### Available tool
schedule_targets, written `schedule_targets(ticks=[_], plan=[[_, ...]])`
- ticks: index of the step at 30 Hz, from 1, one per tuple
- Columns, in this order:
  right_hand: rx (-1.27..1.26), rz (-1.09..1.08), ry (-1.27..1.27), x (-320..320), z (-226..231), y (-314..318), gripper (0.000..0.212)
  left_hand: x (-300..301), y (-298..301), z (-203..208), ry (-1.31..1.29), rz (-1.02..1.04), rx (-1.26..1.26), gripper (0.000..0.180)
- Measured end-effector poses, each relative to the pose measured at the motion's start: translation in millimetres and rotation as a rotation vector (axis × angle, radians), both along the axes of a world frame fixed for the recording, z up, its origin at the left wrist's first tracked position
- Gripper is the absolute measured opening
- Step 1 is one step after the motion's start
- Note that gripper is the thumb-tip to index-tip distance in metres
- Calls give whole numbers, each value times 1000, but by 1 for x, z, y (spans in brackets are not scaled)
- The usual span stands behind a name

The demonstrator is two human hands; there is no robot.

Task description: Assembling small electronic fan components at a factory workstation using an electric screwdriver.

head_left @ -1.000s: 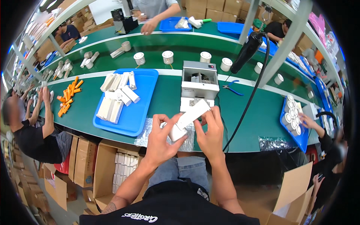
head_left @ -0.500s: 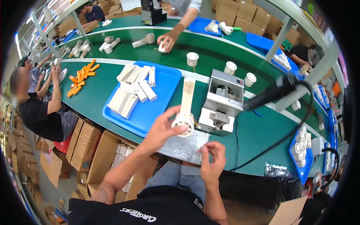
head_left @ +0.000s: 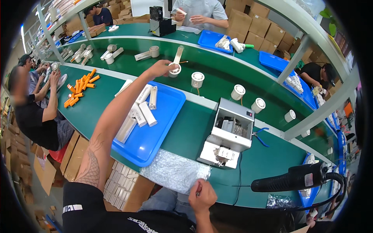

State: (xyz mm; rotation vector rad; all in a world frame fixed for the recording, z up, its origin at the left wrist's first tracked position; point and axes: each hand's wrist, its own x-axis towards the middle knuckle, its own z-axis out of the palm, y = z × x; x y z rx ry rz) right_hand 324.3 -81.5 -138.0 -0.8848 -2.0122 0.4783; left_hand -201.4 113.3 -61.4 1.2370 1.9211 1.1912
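Left hand (head_left: 160, 69) outstretched, holding white round part (head_left: 174, 70) over belt.

green bench (head_left: 97, 101) carries blue tray (head_left: 163, 120), grey machine (head_left: 229, 136), orange tubes (head_left: 79, 90).

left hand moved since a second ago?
Yes. The left hand went from near the body, this side of the grey machine, out over the blue tray to the conveyor belt, holding the white part.

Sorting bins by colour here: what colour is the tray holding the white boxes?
Blue. The tray shows plainly in the head view, on the green table.
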Motion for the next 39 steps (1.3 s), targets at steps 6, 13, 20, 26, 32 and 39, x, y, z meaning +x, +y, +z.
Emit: schedule_targets(ticks=[6, 13, 20, 26, 32, 39], plan=[[-11, 18, -71, -9, 5, -6, 12, -59, 23, -29, 1026, 418, -68, 54], [92, -56, -98, 1, 5, 4, 11, 106, 53, 7, 722, -207, 82, 54], [-108, 53, -38, 8, 14, -2, 9, 120, 7, 9, 278, -179, 149, 59], [-461, 316, 496, -9, 48, 13, 50, 266, -178, 32, -508, -155, 400, 54], [-131, 178, 481, -29, 69, 6, 25, 385, -243, -7, -845, 9, 454, 50], [-134, 158, 487, -9, 58, 9, 17, 271, -229, 6, 250, 62, 144, 38]])
